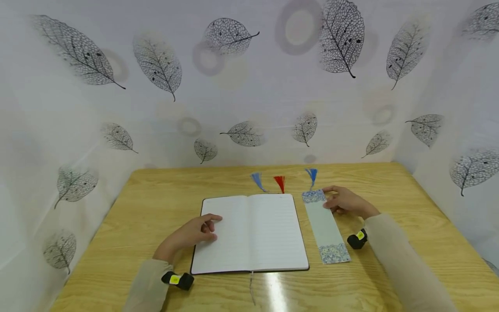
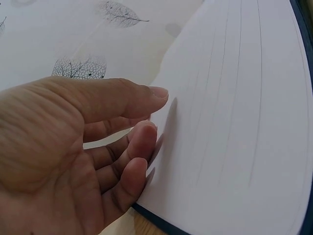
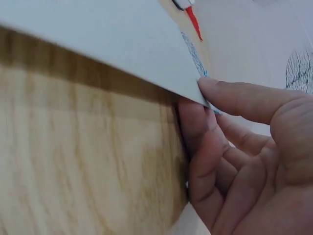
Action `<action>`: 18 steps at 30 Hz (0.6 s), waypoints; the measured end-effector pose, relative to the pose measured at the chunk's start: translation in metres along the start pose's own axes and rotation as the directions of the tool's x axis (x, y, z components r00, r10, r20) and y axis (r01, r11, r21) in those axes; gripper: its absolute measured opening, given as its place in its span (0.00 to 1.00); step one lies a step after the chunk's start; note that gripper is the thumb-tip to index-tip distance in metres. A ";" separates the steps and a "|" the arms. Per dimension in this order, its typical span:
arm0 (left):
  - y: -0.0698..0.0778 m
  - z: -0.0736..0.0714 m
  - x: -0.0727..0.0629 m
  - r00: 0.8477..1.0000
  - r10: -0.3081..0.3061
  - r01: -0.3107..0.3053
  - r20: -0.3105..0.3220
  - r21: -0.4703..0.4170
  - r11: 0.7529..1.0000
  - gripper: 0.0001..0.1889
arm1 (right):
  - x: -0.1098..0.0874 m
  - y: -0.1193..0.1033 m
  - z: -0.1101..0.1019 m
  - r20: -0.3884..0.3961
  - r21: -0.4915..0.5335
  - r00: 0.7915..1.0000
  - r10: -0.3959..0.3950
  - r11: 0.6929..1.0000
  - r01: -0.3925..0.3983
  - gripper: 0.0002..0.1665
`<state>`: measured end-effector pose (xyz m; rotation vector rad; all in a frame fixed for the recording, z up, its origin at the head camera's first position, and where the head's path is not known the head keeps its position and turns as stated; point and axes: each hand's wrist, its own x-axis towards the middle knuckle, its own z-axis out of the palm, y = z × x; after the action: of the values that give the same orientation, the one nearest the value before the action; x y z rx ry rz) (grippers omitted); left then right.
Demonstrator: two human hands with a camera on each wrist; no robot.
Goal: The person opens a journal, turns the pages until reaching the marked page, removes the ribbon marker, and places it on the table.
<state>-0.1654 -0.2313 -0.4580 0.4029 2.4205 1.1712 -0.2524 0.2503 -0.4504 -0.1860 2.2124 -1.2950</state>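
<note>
An open notebook (image 1: 273, 234) with lined white pages lies on the wooden table. My left hand (image 1: 191, 234) is at its left page, fingers loosely bent and holding nothing; in the left wrist view the fingertips come close to or touch the paper (image 2: 220, 122). To the right of the notebook is a long pale bookmark (image 1: 325, 225) with blue floral ends and a blue tassel (image 1: 312, 175) at its top. With thumb and fingers my right hand (image 1: 345, 201) pinches its upper right edge. The right wrist view shows the bookmark's edge (image 3: 107, 44) raised off the table.
A light blue tassel (image 1: 257, 181) and a red tassel (image 1: 280, 183) stick out beyond the notebook's top edge. A grey ribbon (image 1: 252, 288) hangs from its bottom. Behind the table (image 1: 163, 186) stands a pale leaf-printed backdrop (image 1: 269, 91).
</note>
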 end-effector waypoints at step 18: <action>-0.003 0.001 0.002 1.000 0.014 -0.013 -0.012 0.007 1.000 0.27 | 0.007 -0.017 0.018 -0.086 -0.297 0.996 -0.016 0.955 -0.011 0.37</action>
<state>-0.1670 -0.2316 -0.4620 0.4164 2.4362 1.1741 -0.2511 0.2250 -0.4457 -0.2497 2.4761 -0.9812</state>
